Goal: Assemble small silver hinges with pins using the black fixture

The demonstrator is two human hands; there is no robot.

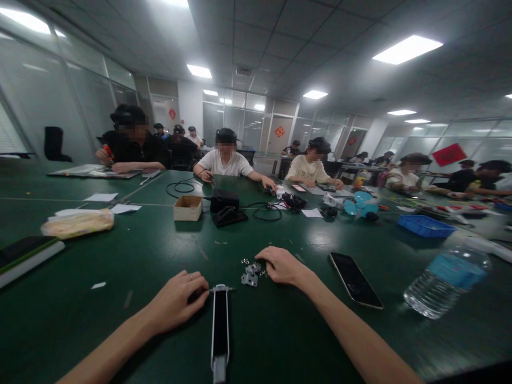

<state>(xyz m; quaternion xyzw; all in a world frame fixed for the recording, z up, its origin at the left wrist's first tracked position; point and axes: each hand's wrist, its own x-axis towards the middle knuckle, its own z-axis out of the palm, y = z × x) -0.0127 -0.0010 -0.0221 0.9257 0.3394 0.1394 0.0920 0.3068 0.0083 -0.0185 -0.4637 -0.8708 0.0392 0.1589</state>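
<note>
My left hand [180,298], with a ring on one finger, rests on the green table. Its thumb and index fingertips come together at the left end of a thin metal crosspiece. That crosspiece sits across the top of a long, narrow black bar with white edges [220,325], which points toward me and ends in a grey part. Just right of it lies a small pile of silver metal brackets [250,276] with some tiny shiny pieces beside it. My right hand [282,265] is curled down at the right of this pile; whatever its fingertips hold is hidden.
To the right lie a black phone [355,280] and a tilted water bottle [448,280], with a blue tray [426,225] beyond. Ahead stand an open cardboard box [188,208] and a black device [224,200] with cables. A plastic packet [78,222] lies left. Several people sit across the table.
</note>
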